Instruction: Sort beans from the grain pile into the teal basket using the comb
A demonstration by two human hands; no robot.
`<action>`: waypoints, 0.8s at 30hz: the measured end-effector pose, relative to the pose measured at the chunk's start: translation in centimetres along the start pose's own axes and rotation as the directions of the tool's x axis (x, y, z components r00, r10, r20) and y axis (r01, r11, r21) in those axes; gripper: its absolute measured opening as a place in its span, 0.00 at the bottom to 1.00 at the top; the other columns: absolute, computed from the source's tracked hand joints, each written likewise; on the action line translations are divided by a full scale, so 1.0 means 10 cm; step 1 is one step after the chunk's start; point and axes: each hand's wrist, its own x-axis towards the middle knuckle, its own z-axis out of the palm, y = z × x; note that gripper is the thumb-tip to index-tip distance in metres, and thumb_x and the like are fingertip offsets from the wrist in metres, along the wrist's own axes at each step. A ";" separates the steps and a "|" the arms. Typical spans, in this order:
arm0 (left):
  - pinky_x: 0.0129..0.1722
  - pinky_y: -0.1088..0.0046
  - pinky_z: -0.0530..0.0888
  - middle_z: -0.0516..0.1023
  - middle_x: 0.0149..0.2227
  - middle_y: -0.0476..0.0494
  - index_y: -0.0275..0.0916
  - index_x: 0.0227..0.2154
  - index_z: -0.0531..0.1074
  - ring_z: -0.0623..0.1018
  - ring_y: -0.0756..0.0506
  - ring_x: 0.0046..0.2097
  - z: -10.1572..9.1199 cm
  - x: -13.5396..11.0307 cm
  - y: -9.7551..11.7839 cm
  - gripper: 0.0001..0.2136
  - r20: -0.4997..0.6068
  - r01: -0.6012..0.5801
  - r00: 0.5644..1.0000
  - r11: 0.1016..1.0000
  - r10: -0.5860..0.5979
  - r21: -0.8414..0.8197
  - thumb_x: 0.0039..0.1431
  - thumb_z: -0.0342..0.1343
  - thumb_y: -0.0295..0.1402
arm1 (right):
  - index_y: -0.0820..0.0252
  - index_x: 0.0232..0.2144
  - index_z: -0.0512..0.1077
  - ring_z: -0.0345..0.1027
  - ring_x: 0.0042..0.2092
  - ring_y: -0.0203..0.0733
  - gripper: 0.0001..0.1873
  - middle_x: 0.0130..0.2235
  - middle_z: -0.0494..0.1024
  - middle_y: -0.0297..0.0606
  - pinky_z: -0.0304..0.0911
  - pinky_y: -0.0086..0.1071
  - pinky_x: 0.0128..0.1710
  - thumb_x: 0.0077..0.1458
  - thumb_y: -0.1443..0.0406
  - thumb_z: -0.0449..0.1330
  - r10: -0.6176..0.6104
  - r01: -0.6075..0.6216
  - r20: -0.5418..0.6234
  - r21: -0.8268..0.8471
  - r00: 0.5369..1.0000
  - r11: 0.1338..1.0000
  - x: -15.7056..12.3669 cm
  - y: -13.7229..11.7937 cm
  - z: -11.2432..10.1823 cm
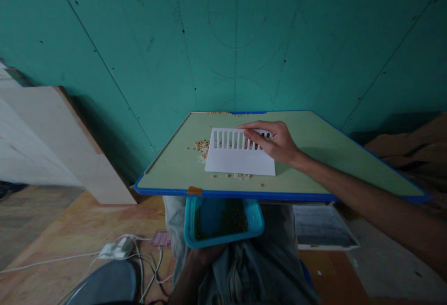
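Right hand (275,143): centre of frame, fingers spread flat, pressing on the slotted top edge of the white scraper (239,158). The scraper lies flat on the green desk (324,156), with scattered grains (201,145) touching its left edge. Left hand (206,254): lower centre, gripping the blue tray (223,223) from beneath, just below the desk's near edge.

Scraper (234,158) I saw: white plastic card, row of slots along far edge, lay flat on green board, right part under my right hand (275,143). Grains (202,145): small yellowish heap touching scraper's left edge, few strays just off its near edge. Tub (223,221): turquoise, rectangular, sat below board's near edge, dark greenish grain inside, my left hand (202,254) under it.
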 end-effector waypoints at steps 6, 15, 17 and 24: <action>0.65 0.50 0.61 0.70 0.60 0.52 0.52 0.54 0.70 0.67 0.36 0.62 0.04 0.02 0.03 0.32 0.098 -0.006 0.995 0.987 0.021 -0.158 0.50 0.49 0.63 | 0.56 0.41 0.79 0.74 0.35 0.38 0.14 0.36 0.82 0.35 0.64 0.29 0.31 0.58 0.57 0.59 0.029 -0.029 0.010 -0.023 1.000 0.999 -0.01 -0.03 0.02; 0.60 0.45 0.66 0.72 0.59 0.50 0.53 0.58 0.65 0.67 0.34 0.62 0.02 0.00 0.05 0.35 0.039 0.021 0.999 0.999 -0.020 -0.026 0.50 0.47 0.63 | 0.56 0.42 0.79 0.74 0.34 0.37 0.14 0.38 0.82 0.35 0.64 0.29 0.31 0.58 0.57 0.59 0.017 -0.016 0.023 -0.015 1.000 1.000 0.00 -0.05 0.05; 0.60 0.46 0.66 0.71 0.59 0.49 0.51 0.57 0.66 0.67 0.34 0.62 0.02 0.00 0.03 0.39 0.057 0.031 0.998 0.993 -0.024 -0.116 0.47 0.45 0.67 | 0.56 0.42 0.79 0.75 0.34 0.37 0.14 0.38 0.83 0.35 0.65 0.29 0.31 0.58 0.57 0.59 0.013 -0.013 0.023 -0.016 1.000 1.000 0.01 -0.05 0.06; 0.65 0.50 0.59 0.67 0.62 0.53 0.54 0.57 0.67 0.63 0.34 0.64 -0.03 -0.02 0.02 0.36 0.055 0.045 0.998 0.999 -0.043 -0.031 0.44 0.56 0.61 | 0.55 0.42 0.79 0.76 0.38 0.39 0.14 0.40 0.82 0.35 0.68 0.30 0.35 0.57 0.58 0.60 -0.004 0.003 0.027 0.012 1.000 1.000 0.02 -0.07 0.07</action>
